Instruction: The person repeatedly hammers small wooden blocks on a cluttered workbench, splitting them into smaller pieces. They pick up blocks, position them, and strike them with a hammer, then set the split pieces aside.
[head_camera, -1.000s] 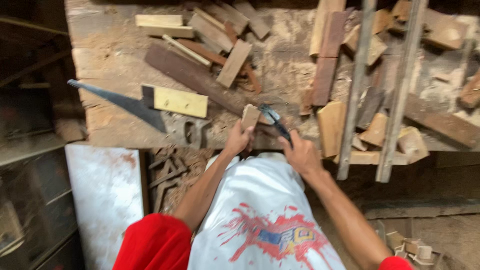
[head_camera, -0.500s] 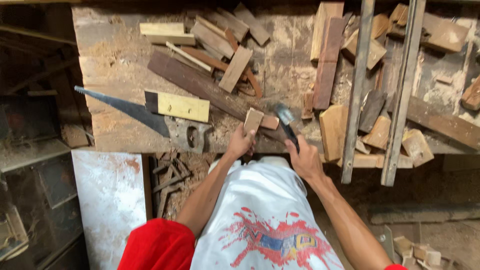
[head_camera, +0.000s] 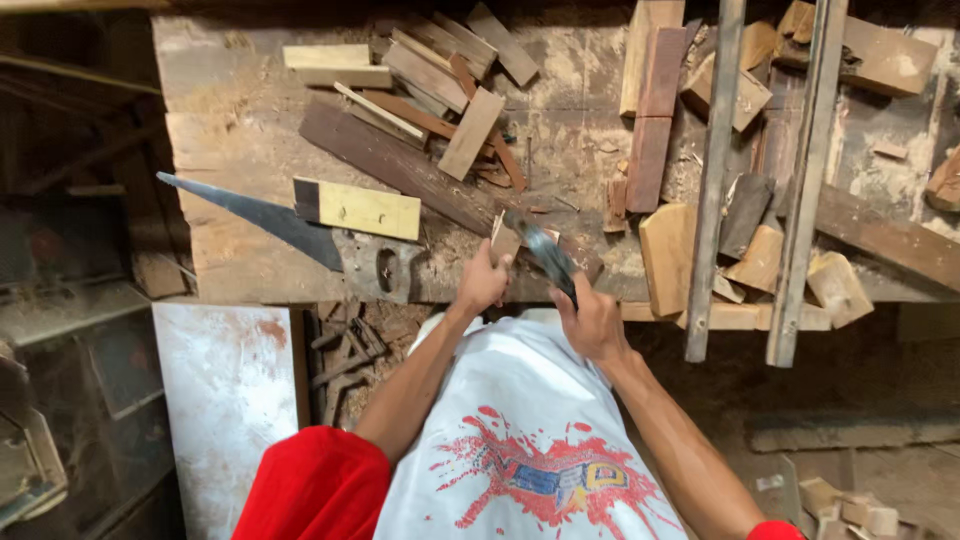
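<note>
My left hand (head_camera: 483, 282) grips a small light wood block (head_camera: 503, 237) and holds it upright at the front edge of the wooden workbench (head_camera: 240, 270). My right hand (head_camera: 592, 322) is closed on the handle of a dark-bladed tool (head_camera: 540, 250), its blade resting against the block's right side. Both forearms reach forward over my white printed shirt (head_camera: 520, 440).
A handsaw (head_camera: 270, 222) lies flat at the bench's front left, its handle (head_camera: 385, 270) beside my left hand. A yellow board (head_camera: 357, 207) and several wood offcuts (head_camera: 440, 100) lie behind. Two long metal bars (head_camera: 712, 180) cross the right side. A white panel (head_camera: 225, 400) leans below.
The block has turned more upright in my left hand, and the tool's blade has come down from above the block onto its right side. The view has shifted slightly.
</note>
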